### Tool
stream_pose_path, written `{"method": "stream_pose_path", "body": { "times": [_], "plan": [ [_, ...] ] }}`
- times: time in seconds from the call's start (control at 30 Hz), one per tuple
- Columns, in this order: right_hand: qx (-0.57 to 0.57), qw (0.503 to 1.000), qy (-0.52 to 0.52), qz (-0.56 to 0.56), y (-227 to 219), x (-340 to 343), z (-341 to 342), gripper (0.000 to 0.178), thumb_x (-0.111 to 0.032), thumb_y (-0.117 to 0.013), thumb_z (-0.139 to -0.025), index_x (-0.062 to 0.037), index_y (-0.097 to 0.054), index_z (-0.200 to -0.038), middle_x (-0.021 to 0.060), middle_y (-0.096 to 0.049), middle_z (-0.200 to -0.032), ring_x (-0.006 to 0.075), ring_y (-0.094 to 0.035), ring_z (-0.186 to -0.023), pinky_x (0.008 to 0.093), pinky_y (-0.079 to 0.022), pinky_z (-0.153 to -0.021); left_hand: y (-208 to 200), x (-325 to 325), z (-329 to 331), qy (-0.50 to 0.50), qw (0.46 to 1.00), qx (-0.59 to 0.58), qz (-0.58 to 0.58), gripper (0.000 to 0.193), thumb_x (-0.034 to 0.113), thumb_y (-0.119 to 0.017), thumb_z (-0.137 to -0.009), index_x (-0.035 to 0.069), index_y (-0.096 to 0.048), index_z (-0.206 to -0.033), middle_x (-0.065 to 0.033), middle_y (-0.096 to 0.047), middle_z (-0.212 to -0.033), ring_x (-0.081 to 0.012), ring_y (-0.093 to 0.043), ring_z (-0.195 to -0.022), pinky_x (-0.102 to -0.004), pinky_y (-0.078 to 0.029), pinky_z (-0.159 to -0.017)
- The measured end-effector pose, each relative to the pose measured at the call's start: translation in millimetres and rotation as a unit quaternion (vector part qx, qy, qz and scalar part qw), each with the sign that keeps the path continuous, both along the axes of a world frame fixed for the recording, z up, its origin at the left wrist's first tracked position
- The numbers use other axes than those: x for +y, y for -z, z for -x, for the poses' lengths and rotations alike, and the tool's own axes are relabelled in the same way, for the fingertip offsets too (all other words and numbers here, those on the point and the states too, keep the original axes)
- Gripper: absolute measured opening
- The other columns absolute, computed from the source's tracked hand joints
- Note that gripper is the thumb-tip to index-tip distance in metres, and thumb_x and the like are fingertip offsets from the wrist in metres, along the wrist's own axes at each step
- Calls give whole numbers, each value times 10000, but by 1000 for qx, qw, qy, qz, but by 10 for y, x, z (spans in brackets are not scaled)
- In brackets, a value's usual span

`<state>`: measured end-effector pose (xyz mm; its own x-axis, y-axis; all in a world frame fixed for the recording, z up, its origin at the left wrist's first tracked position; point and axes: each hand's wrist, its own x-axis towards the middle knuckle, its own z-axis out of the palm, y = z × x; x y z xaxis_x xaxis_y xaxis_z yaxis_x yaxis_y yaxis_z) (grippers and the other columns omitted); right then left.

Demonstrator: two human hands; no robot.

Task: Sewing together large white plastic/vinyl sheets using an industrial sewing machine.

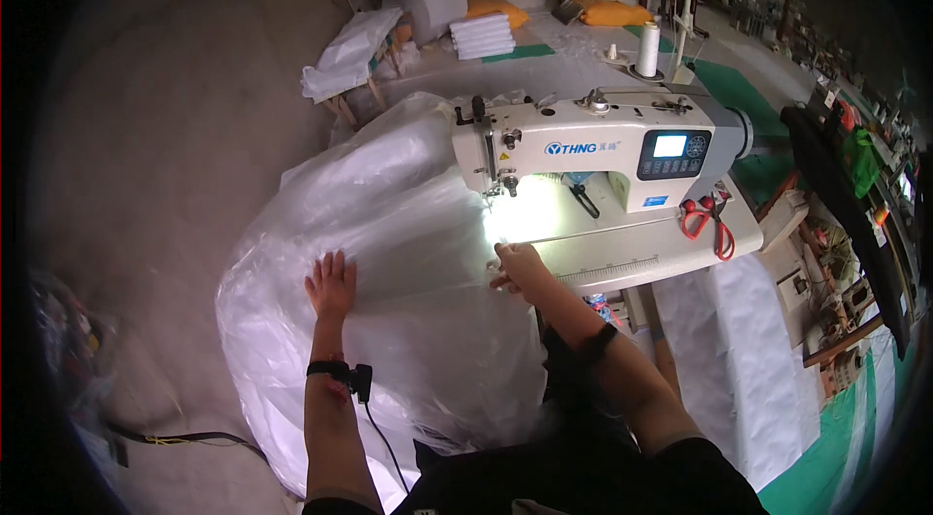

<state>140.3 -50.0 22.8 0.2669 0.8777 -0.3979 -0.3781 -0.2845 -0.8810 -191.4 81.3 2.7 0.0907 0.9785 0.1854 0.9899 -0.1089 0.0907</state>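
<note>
A large sheet of thin white translucent plastic spreads over the left of the work surface and hangs down toward my lap. My left hand lies flat on it, fingers spread. At the front edge of a white sewing machine, my right hand is closed, pinching the sheet's edge just below the lit needle area. The machine's lamp glares there, so the needle and seam are washed out. Red-handled scissors rest on the right end of the machine bed, beyond my right hand.
A white thread cone stands behind the machine. White material hangs at the right below the bed. Farther back are a big white roll, stacked white bundles and orange sacks. A black cable lies at lower left.
</note>
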Motion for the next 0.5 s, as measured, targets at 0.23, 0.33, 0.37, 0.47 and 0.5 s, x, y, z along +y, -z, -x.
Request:
{"method": "stream_pose_path", "body": {
  "times": [0.23,0.33,0.37,0.47,0.5],
  "plan": [
    [-212,977,-26,9,315,329,-225,238,-214,-584,-809,-17,-619,-680,106,-591,-621,231,-559,-473,356,-408,-421,2,7,-13,-5,1000,-1,20,556,506,-337,-915,213,-358,-1388,-54,-297,-1467,-306,-237,-1359,-520,-113,-1093],
    [-515,854,-64,-26,291,168,-384,243,-222,-615,-775,11,-610,-705,210,-624,-709,320,-578,-534,395,-480,-581,-21,-22,-15,-2,1000,14,17,557,499,-340,-914,209,-350,-1389,-58,-296,-1465,-309,-251,-1352,-528,-139,-1086],
    [-498,863,-71,-48,268,99,-388,243,-222,-615,-775,11,-610,-705,210,-624,-709,320,-578,-534,395,-480,-581,-59,-28,-25,-1,999,21,34,555,492,-341,-913,205,-347,-1388,-62,-304,-1460,-316,-273,-1341,-535,-171,-1077],
    [-563,826,-30,-25,162,-43,-366,226,-225,-645,-770,-4,-599,-758,157,-634,-717,309,-630,-680,388,-489,-637,-255,-56,-130,-24,994,60,92,489,414,-419,-895,185,-431,-1327,-102,-378,-1405,-317,-372,-1278,-536,-281,-1029],
    [-610,792,20,-30,134,-77,-341,244,-247,-651,-774,-10,-598,-801,155,-634,-764,309,-629,-738,392,-489,-665,-333,-61,-223,-27,993,68,95,489,414,-419,-895,185,-431,-1327,-102,-378,-1405,-317,-372,-1278,-536,-281,-1029]
  ]
}}
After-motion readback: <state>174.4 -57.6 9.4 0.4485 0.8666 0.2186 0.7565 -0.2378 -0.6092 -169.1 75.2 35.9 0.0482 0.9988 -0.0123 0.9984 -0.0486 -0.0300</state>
